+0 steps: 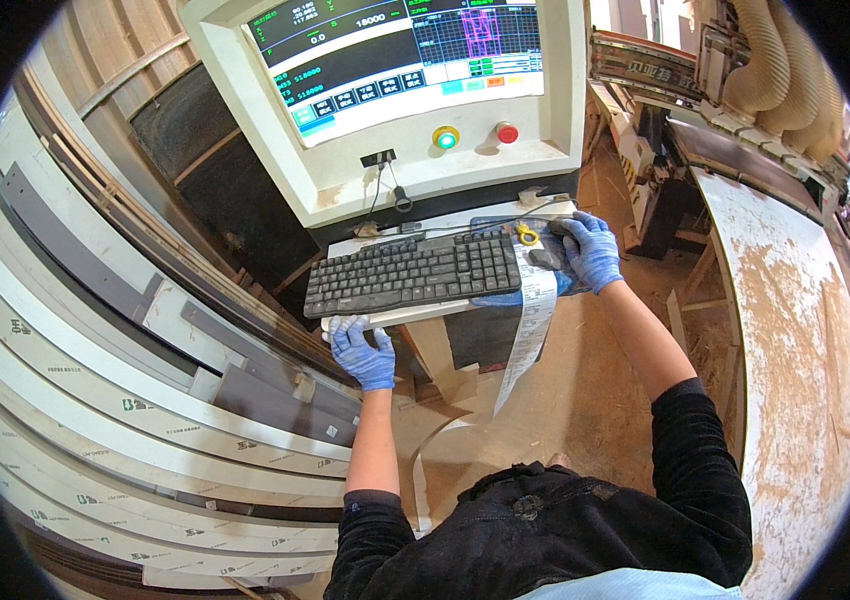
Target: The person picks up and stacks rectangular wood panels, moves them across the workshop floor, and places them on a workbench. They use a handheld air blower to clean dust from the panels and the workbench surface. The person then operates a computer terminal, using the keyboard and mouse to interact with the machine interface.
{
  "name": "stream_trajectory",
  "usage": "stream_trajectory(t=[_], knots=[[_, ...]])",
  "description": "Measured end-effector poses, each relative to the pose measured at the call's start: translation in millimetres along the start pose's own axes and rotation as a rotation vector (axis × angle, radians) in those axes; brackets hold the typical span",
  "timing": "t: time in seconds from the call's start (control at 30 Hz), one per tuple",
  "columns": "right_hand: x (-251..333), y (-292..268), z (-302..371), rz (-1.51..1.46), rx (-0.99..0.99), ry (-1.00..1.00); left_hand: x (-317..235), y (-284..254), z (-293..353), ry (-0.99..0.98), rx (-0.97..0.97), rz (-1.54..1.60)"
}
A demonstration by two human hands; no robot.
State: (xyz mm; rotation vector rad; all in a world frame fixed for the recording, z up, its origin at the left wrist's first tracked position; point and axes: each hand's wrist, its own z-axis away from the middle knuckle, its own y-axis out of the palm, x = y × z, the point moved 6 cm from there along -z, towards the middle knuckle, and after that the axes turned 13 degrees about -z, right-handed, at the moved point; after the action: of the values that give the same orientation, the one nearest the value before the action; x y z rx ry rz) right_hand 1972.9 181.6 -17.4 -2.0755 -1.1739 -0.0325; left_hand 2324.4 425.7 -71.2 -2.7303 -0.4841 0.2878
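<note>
A black keyboard [413, 272] lies on a narrow pale shelf [397, 318] below a control console. My left hand [363, 352], in a blue glove, rests its fingertips on the shelf's front left edge, with the thumb spread apart. My right hand [593, 250], gloved too, curls over a dark computer mouse [561, 228] at the shelf's right end; the palm hides part of it. Beside those fingers lie a small dark object [544, 259] and a yellow ring-shaped thing [526, 233]. A long printed paper strip [527, 335] hangs off the shelf's front.
The console's lit screen [395, 60] stands above a green-lit button [446, 137] and a red button [507, 132]. Long boards [145, 400] are stacked at left. On the right are a worn, dusty white panel [795, 330], a machine gantry [645, 70] and ribbed hoses [775, 70].
</note>
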Motion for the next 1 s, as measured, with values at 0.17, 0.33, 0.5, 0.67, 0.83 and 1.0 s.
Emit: stream_trajectory(t=[0.17, 0.33, 0.5, 0.67, 0.83, 1.0], knots=[[-2, 0, 2, -0.001, 0.011, 0.016, -1, 1, 0, 0.003, 0.017, -0.001], [2, -1, 1, -0.005, 0.024, 0.025, 1, 2, 2, -0.011, 0.017, 0.018], [5, -4, 1, 0.015, 0.017, 0.018, 0, 1, 1, 0.004, 0.007, -0.003], [7, -4, 1, 0.008, 0.02, 0.011, 0, 0, 0, 0.004, 0.005, 0.007], [2, -3, 2, 0.002, 0.007, -0.006, -1, 1, 0, 0.019, -0.008, -0.001], [-2, 3, 2, 0.005, -0.008, -0.021, 0, 1, 0, -0.005, -0.005, 0.007]])
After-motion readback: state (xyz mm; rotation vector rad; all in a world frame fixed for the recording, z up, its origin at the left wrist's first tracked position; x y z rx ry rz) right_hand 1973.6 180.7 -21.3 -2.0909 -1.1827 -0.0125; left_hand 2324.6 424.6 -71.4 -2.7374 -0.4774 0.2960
